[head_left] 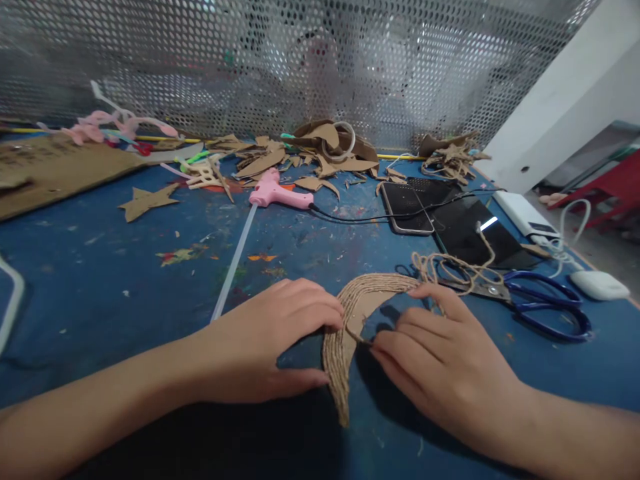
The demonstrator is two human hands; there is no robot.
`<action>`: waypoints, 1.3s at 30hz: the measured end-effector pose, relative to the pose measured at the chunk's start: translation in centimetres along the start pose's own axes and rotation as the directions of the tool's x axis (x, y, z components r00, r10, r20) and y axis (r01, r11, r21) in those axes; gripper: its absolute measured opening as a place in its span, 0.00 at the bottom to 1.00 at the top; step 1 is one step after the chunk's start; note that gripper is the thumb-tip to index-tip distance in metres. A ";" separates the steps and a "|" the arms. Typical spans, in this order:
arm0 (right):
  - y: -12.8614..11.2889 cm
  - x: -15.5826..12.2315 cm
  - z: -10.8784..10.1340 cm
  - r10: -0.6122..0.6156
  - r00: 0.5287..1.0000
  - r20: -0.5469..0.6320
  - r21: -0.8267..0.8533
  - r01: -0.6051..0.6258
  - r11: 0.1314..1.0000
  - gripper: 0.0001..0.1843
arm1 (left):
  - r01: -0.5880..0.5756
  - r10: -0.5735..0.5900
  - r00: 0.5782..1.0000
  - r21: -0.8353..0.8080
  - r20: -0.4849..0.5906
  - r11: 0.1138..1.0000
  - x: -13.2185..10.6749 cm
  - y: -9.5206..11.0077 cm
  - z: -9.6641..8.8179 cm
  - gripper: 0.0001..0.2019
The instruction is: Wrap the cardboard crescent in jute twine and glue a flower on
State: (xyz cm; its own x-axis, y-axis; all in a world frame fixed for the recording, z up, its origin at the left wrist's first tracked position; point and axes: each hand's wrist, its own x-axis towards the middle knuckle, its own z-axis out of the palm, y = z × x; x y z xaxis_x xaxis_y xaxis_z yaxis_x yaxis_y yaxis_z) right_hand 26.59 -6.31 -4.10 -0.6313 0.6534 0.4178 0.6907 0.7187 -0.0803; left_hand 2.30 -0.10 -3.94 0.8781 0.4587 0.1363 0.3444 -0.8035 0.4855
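A cardboard crescent [367, 305] lies on the blue table between my hands, its outer curve covered with rows of jute twine. My left hand [280, 340] grips the crescent's left edge, fingers on top and thumb at the lower side. My right hand [440, 353] pinches a strand of twine that runs across the bare cardboard, while its index finger touches the crescent's upper right tip. Loose jute twine [460, 270] coils just beyond that hand. Blue-handled scissors [543, 300] lie to the right, partly under the twine.
A pink glue gun [280, 193] with a long glue stick lies beyond my left hand, its black cord running right. Behind are cardboard scraps [265, 160] and a cardboard star [149, 201]. A phone [407, 208], a white power bank [525, 213] and a white case [599, 285] lie right.
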 end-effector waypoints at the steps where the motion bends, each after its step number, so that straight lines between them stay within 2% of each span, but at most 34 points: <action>1: -0.3 0.0 0.1 0.030 1.000 0.005 -0.001 -0.030 1.000 0.11 | -0.015 0.015 1.000 0.019 -0.001 1.000 0.0 -0.1 0.0 0.18; 5: -1.3 0.1 0.5 0.128 0.992 0.009 0.036 -0.129 0.991 0.15 | -0.049 0.050 0.999 0.102 -0.007 0.994 0.0 0.0 0.4 0.18; 9: -1.9 0.2 0.6 0.167 0.985 0.042 0.050 -0.169 0.984 0.16 | -0.024 0.029 0.999 0.136 -0.037 0.990 0.1 0.7 0.8 0.17; 15: -2.1 -0.3 0.9 0.144 0.988 0.059 0.009 -0.144 0.989 0.14 | 0.012 -0.002 0.996 0.121 -0.084 0.993 0.4 1.3 1.0 0.15; 26: -2.5 -0.9 1.4 0.093 0.988 0.123 -0.019 -0.091 0.996 0.12 | -0.012 0.021 0.998 0.151 -0.061 0.988 0.4 1.2 1.0 0.16; 35: -2.4 -0.4 1.6 0.089 0.994 0.068 0.050 -0.093 0.994 0.13 | -0.019 0.025 0.999 0.173 -0.032 0.985 0.3 1.2 0.9 0.17; 39: -2.3 -0.2 1.0 0.092 0.992 0.080 0.128 -0.102 0.987 0.13 | -0.061 0.066 0.998 0.187 -0.021 0.980 0.7 1.0 0.8 0.17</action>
State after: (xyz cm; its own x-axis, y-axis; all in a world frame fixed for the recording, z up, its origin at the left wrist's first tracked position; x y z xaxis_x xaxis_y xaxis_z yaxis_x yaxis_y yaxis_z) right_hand 24.74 -7.90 -4.87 -0.5912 0.7339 0.3345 0.7006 0.6728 -0.2377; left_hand 3.46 -0.87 -4.03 0.8917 0.4123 0.1866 0.3459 -0.8868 0.3064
